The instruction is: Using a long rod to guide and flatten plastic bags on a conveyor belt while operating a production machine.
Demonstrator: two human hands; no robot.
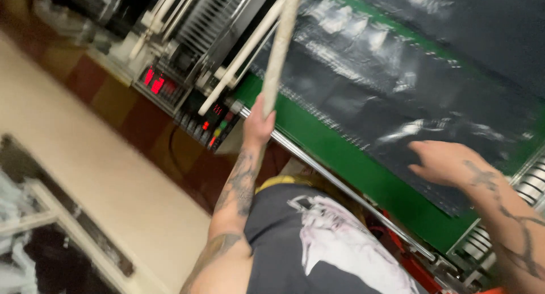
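Observation:
My left hand point(258, 122) grips a long pale cardboard-like tube point(279, 49) that rises steeply toward the top of the view. My right hand point(445, 163) hovers with fingers spread over glossy black plastic sheeting point(386, 84) lying on a green conveyor belt point(340, 157). The fingertips are close to the sheet's near edge; whether they touch it is unclear. The picture is tilted and blurred by motion.
A machine with white rods point(238, 61), a metal grille and a control panel with red lit displays point(156, 84) stands at upper left. A chrome rail point(340, 186) runs along the belt's near edge, with rollers point(531, 183) at right. Below left is tan floor point(102, 169).

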